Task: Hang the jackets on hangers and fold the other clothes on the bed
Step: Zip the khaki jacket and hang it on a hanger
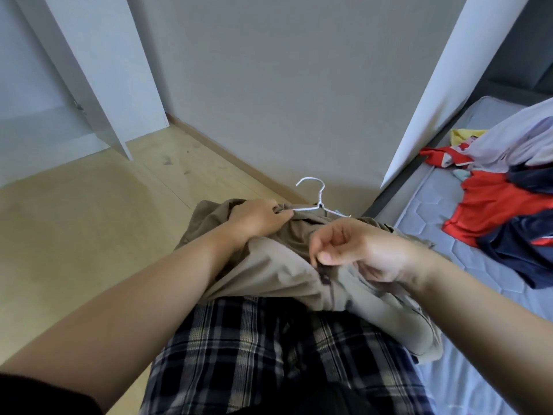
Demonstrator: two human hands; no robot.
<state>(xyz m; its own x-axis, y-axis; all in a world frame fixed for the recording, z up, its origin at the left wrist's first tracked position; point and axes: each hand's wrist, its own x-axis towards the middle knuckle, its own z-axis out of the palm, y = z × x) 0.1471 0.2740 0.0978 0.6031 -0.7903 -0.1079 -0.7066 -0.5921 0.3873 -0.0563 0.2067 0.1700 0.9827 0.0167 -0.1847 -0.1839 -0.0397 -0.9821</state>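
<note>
A khaki jacket (278,265) lies bunched across my lap, its lower part trailing onto the bed. A white wire hanger (318,202) sticks out of its collar, hook pointing up toward the wall. My left hand (257,218) grips the jacket's left shoulder where the hanger arm enters the cloth. My right hand (359,250) pinches the jacket's front edge between thumb and fingers, near a dark button. Most of the hanger is hidden inside the fabric.
A pile of clothes (502,187), red, navy, lilac and yellow, sits on the grey mattress (425,217) at right. A grey wall stands straight ahead. An open white wardrobe (98,85) is at the far left over wood floor (89,205). My plaid trousers fill the bottom.
</note>
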